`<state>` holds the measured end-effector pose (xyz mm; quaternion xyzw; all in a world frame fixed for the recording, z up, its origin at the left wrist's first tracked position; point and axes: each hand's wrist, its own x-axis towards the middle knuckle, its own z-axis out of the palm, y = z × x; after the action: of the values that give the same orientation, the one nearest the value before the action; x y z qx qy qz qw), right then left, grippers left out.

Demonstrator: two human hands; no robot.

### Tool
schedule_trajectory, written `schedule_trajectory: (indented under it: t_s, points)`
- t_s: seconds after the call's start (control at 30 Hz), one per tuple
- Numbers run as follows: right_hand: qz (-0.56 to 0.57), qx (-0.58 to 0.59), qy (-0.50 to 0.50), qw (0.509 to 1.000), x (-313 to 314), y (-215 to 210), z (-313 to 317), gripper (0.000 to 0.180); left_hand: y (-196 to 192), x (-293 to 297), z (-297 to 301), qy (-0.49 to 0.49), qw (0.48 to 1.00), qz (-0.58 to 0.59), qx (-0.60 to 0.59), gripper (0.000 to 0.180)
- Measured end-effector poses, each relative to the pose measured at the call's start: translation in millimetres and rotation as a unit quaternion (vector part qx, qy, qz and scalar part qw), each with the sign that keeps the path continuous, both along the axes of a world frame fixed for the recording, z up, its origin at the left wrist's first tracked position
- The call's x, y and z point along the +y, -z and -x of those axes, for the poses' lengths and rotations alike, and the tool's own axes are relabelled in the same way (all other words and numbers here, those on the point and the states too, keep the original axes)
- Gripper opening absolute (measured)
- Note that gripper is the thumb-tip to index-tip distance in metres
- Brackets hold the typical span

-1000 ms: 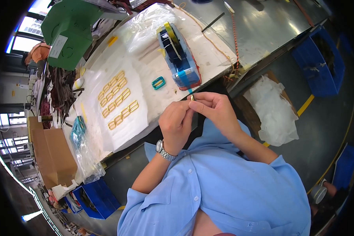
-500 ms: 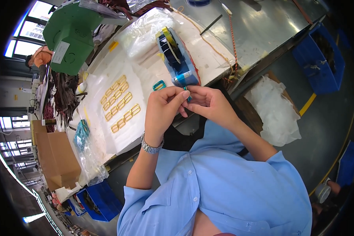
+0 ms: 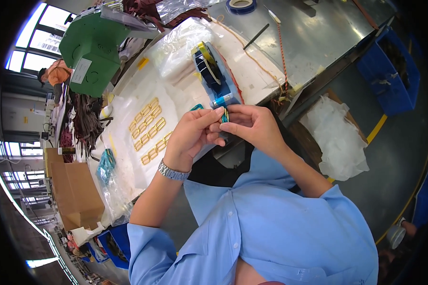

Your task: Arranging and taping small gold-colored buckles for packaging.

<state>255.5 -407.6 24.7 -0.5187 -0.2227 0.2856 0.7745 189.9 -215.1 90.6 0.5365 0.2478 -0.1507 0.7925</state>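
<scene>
- Fingers (image 3: 230, 128) narrow: right hand (image 3: 259, 124) and left hand (image 3: 192, 130) both pinch one slide buckle (image 3: 225, 115); left's spare fingers curl loosely.
- Buckle sits between the two sets of fingertips, teal film on it, gold showing through.
- Changed: a second ago the fingers had bare-looking gold with a strip stretched from the dispenser; now film is on the piece. I read that as tape applied, pressing-down likely the step in hand. Full coverage: can't tell.
- Tape dispenser (image 3: 232, 85), blue-grey, just beyond the fingertips, blue tape (image 3: 220, 101) at its near end. Can't tell if a strip still joins the buckle.
- Teal-wrapped buckle (image 3: 197, 107) just left beyond the fingers; left hand has shifted partly over it.
- Gold slide buckles (image 3: 150, 134) in rows farther left of the fingers, on white paper (image 3: 169, 107), unwrapped.
</scene>
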Motion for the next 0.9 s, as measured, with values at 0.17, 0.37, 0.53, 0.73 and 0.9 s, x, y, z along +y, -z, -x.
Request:
schedule_trajectory:
  t_s: [0.17, 0.37, 0.53, 0.73, 0.9]
  points:
    - [0.051, -0.010, -0.010, 0.999, -4.5, 0.9, -2.4, 0.038, 1.8, 2.2, -2.9, -0.009, 0.999, 0.023, 0.027, 0.025]
    - [0.095, -0.030, -0.002, 0.995, -21.0, 20.7, 8.2, 0.046, 27.6, -21.3, 14.0, -0.043, 0.996, 0.063, 0.056, 0.024]
    - [0.107, -0.308, -0.038, 0.945, -35.6, -5.3, 12.9, 0.053, 30.5, -30.3, 46.2, -0.001, 0.999, 0.052, 0.005, 0.023]
    - [0.097, -0.376, -0.029, 0.921, -23.6, 7.2, 32.5, 0.063, 39.4, -38.4, 79.5, -0.083, 0.995, 0.052, -0.015, 0.024]
    - [0.077, -0.429, -0.048, 0.899, -15.1, 9.3, 39.1, 0.072, 32.6, -28.2, 95.5, -0.029, 0.996, 0.083, -0.008, 0.034]
